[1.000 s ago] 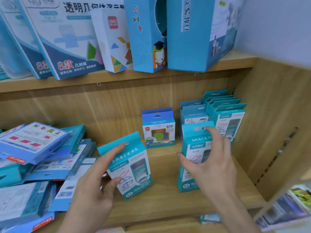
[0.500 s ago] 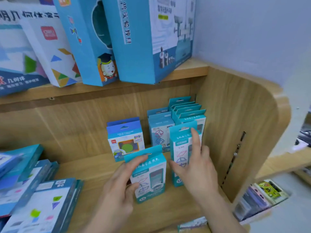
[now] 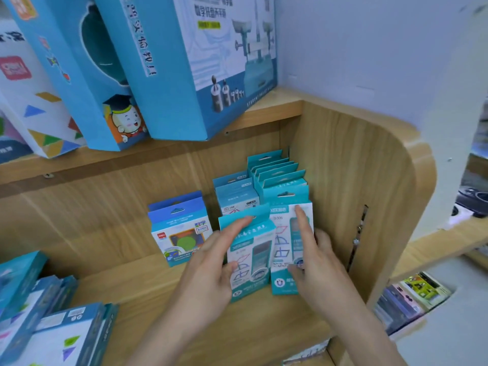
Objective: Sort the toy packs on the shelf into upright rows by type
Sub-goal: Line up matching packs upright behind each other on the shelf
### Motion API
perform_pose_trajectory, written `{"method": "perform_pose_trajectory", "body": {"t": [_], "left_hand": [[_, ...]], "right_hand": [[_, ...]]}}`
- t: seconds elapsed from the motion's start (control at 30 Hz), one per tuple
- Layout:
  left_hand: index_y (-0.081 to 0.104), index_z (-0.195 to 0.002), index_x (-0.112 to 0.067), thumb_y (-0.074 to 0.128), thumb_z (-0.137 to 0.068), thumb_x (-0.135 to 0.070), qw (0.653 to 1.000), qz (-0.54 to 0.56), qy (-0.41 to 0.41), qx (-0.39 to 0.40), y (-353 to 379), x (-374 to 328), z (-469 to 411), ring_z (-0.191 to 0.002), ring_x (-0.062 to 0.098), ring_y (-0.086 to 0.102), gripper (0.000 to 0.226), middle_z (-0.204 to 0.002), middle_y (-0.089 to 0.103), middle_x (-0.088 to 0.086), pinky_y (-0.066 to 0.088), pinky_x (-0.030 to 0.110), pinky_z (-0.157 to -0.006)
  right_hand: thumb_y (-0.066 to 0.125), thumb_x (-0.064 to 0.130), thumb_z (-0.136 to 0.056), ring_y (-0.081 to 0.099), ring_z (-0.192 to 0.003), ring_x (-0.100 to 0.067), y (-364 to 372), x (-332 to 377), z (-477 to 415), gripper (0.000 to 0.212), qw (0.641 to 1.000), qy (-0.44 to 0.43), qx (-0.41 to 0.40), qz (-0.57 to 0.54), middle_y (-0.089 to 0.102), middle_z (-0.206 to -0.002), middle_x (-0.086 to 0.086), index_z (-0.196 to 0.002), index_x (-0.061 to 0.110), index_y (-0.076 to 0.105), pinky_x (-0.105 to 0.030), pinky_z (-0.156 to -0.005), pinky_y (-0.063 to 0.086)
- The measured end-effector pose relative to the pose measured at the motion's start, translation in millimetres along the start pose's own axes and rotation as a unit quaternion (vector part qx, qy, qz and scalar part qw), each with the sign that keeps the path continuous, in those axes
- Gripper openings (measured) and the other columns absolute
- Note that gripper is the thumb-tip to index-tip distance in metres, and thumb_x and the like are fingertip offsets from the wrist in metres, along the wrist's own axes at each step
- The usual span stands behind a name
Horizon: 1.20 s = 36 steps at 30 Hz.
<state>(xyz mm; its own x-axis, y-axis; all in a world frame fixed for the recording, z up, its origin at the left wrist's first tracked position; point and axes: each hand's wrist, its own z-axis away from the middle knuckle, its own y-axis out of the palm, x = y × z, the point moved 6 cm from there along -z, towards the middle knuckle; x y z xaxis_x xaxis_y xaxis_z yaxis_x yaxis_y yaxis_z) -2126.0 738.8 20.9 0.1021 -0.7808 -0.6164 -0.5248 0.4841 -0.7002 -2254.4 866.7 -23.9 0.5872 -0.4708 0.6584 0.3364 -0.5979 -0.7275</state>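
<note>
A large blue box printed with a balance scale [image 3: 211,62] stood at the right end of the upper shelf board [image 3: 272,107], just beside a blue box with a cartoon graduate [image 3: 87,83]. A white box with coloured triangles [image 3: 29,107] stood further left. A pale wall [image 3: 369,48] rose to the right. Colourful booklets [image 3: 412,297] lay low beyond the wooden side panel [image 3: 356,180].

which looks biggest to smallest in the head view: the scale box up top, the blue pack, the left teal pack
1. scale box, clearly largest.
2-3. left teal pack and blue pack look about alike; the teal one sits nearer the camera, so no ranking.
</note>
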Motion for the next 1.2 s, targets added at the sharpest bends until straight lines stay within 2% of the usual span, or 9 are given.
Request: {"method": "perform_pose_trajectory", "body": {"t": [0.1, 0.17, 0.27, 0.33, 0.5, 0.7, 0.93, 1.07, 1.2], "left_hand": [[0.033, -0.132, -0.056, 0.055, -0.085, 0.010, 1.000, 0.012, -0.001, 0.006, 2, 4, -2, -0.119, -0.009, 0.042, 0.084, -0.126, 0.046, -0.028, 0.045, 0.029, -0.100], [0.036, -0.131, -0.056, 0.054, -0.086, 0.010, 1.000, 0.023, -0.006, 0.006, 2, 7, 0, -0.122, -0.002, 0.044, 0.082, -0.127, 0.045, -0.030, 0.046, 0.035, -0.099], [0.038, -0.129, -0.057, 0.054, -0.086, 0.011, 0.999, 0.043, -0.015, 0.008, -1, 10, 4, -0.121, 0.004, 0.049, 0.082, -0.127, 0.047, -0.028, 0.049, 0.034, -0.096], [0.040, -0.128, -0.056, 0.054, -0.085, 0.012, 0.998, 0.054, -0.013, 0.019, -1, 9, 8, -0.118, 0.006, 0.052, 0.082, -0.126, 0.050, -0.026, 0.050, 0.034, -0.094], [0.039, -0.127, -0.058, 0.056, -0.086, 0.010, 0.998, 0.055, -0.020, 0.037, -1, 14, 9, -0.116, 0.004, 0.054, 0.081, -0.124, 0.050, -0.029, 0.050, 0.034, -0.094], [0.036, -0.128, -0.059, 0.055, -0.087, 0.008, 0.999, 0.039, -0.004, 0.024, 0, 12, 1, -0.118, -0.002, 0.046, 0.081, -0.125, 0.042, -0.034, 0.049, 0.025, -0.092], [0.029, -0.129, -0.062, 0.056, -0.087, 0.007, 0.999, 0.013, 0.026, 0.013, 16, -2, -24, -0.119, -0.017, 0.038, 0.085, -0.127, 0.043, -0.032, 0.040, 0.008, -0.094], [0.026, -0.135, -0.058, 0.056, -0.088, 0.005, 0.998, 0.046, 0.020, 0.033, 24, -9, -39, -0.126, 0.001, 0.046, 0.084, -0.139, 0.045, -0.018, 0.045, 0.029, -0.102], [0.027, -0.130, -0.062, 0.057, -0.087, 0.008, 0.994, 0.111, -0.005, 0.015, 29, -11, -41, -0.111, -0.002, 0.057, 0.087, -0.126, 0.055, -0.024, 0.052, 0.020, -0.089]], "right_hand": [[0.057, 0.006, -0.088, 0.053, -0.085, 0.003, -2, -10, -1, 0.097, 0.995, 0.014, -0.044, -0.083, 0.039, -0.128, 0.010, -0.136, 0.060, -0.008, -0.015, -0.066, 0.048], [0.057, 0.001, -0.087, 0.051, -0.091, 0.008, -6, -13, -2, 0.092, 0.990, 0.016, -0.074, -0.120, 0.045, -0.125, 0.014, -0.134, 0.061, 0.006, -0.010, -0.064, 0.045], [0.057, -0.004, -0.084, 0.051, -0.100, 0.001, -7, -11, -2, 0.089, 0.984, 0.006, -0.109, -0.140, 0.046, -0.120, 0.014, -0.133, 0.059, 0.015, -0.024, -0.078, 0.052], [0.058, -0.004, -0.083, 0.047, -0.097, -0.001, -6, -5, -3, 0.092, 0.984, -0.009, -0.125, -0.123, 0.038, -0.119, 0.011, -0.136, 0.056, 0.013, -0.028, -0.080, 0.051], [0.061, -0.007, -0.076, 0.046, -0.085, -0.013, 3, 0, -14, 0.097, 0.988, -0.008, -0.154, -0.022, 0.029, -0.124, 0.000, -0.144, 0.039, 0.008, -0.021, -0.064, 0.037], [0.060, -0.002, -0.076, 0.049, -0.110, -0.028, 6, 1, 5, 0.084, 0.976, 0.006, -0.217, 0.019, 0.034, -0.134, -0.009, -0.145, 0.023, 0.019, -0.036, -0.078, 0.049], [0.064, 0.011, -0.081, 0.045, -0.114, -0.013, 17, 0, 14, 0.090, 0.985, -0.025, -0.169, -0.040, 0.030, -0.135, 0.004, -0.143, 0.041, 0.006, -0.028, -0.080, 0.050], [0.061, 0.027, -0.085, 0.039, -0.129, -0.015, 29, -9, 10, 0.089, 0.992, -0.001, -0.113, -0.048, 0.020, -0.150, 0.003, -0.143, 0.041, -0.005, -0.031, -0.095, 0.047], [0.057, 0.033, -0.088, 0.035, -0.134, -0.015, 31, -10, 7, 0.087, 0.993, 0.007, -0.092, -0.079, 0.012, -0.155, 0.007, -0.144, 0.040, -0.008, -0.034, -0.102, 0.043]]}}
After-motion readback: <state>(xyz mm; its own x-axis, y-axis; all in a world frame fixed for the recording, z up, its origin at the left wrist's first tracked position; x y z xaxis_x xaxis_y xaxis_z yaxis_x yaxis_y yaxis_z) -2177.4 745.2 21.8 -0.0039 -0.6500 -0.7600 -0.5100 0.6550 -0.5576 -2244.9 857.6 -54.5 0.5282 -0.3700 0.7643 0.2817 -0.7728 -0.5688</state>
